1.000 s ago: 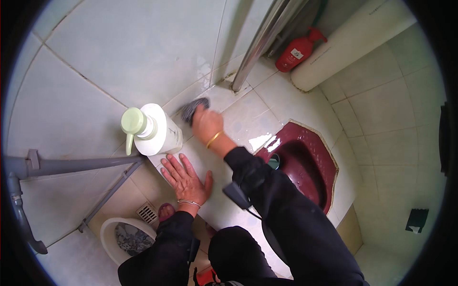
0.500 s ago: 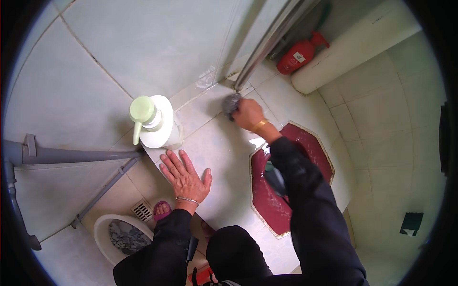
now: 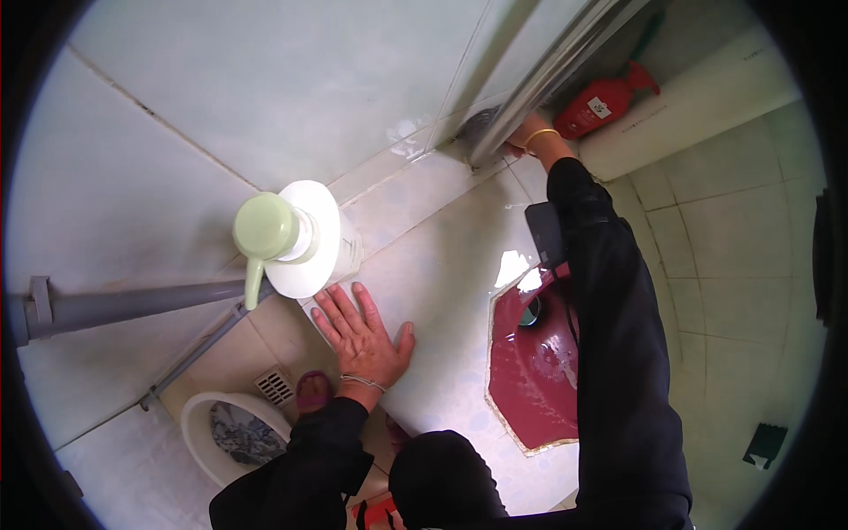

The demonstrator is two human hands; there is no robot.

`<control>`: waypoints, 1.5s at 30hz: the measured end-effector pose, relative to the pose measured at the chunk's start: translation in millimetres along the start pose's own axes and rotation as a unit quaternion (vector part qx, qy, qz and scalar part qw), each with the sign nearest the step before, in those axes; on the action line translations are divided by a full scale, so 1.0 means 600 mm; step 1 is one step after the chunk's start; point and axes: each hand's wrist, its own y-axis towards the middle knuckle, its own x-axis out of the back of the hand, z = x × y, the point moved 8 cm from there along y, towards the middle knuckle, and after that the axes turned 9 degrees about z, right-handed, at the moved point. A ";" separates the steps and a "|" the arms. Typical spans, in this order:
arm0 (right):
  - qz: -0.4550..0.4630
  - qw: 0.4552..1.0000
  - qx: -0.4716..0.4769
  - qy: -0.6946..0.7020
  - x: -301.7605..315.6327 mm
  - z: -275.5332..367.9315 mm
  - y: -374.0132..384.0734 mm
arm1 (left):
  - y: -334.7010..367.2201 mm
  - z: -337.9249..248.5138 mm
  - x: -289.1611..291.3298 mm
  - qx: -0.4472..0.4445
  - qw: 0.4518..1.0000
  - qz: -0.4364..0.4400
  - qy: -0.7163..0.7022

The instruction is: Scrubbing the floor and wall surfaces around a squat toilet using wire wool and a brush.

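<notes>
My left hand (image 3: pixel 364 343) lies flat on the pale tiled platform, fingers spread, just in front of a white pump bottle (image 3: pixel 307 238) with a light green head. At the wall corner, my right hand (image 3: pixel 530 134) is closed round a grey scouring ball (image 3: pixel 480 126). A metal frame post (image 3: pixel 521 88) crosses in front and hides part of the hand and ball. The ball is down at the foot of the wall. Below my right forearm, a maroon squat toilet pan (image 3: pixel 521 402) is set in the platform, partly covered by the dark sleeve.
A red pump bottle (image 3: pixel 599 108) stands beyond my right hand, beside a thick white pipe (image 3: pixel 707 119). Grey pipes (image 3: pixel 150 302) run along the left wall. At lower left are a white bucket (image 3: pixel 194 433) holding grey cloth-like material and a floor drain (image 3: pixel 275 387).
My right hand has moved the scouring ball away from me and to the right, from the open tiles to the corner behind the metal post. My left hand stays flat; the view has shifted slightly.
</notes>
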 end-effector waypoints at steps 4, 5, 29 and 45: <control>-0.203 0.948 0.032 -0.244 0.024 -0.021 0.025 | 0.004 -0.005 -0.001 -0.003 1.000 -0.001 0.001; -0.168 0.969 -0.038 -0.175 0.021 -0.056 0.036 | 0.005 -0.008 -0.001 -0.006 1.000 0.000 0.001; -0.103 0.980 -0.033 0.166 -0.051 -0.020 -0.041 | -0.003 0.008 0.003 0.006 1.000 0.003 0.031; -0.369 0.912 -0.140 -0.113 0.106 -0.140 -0.006 | 0.010 -0.019 0.008 -0.006 0.999 0.026 0.018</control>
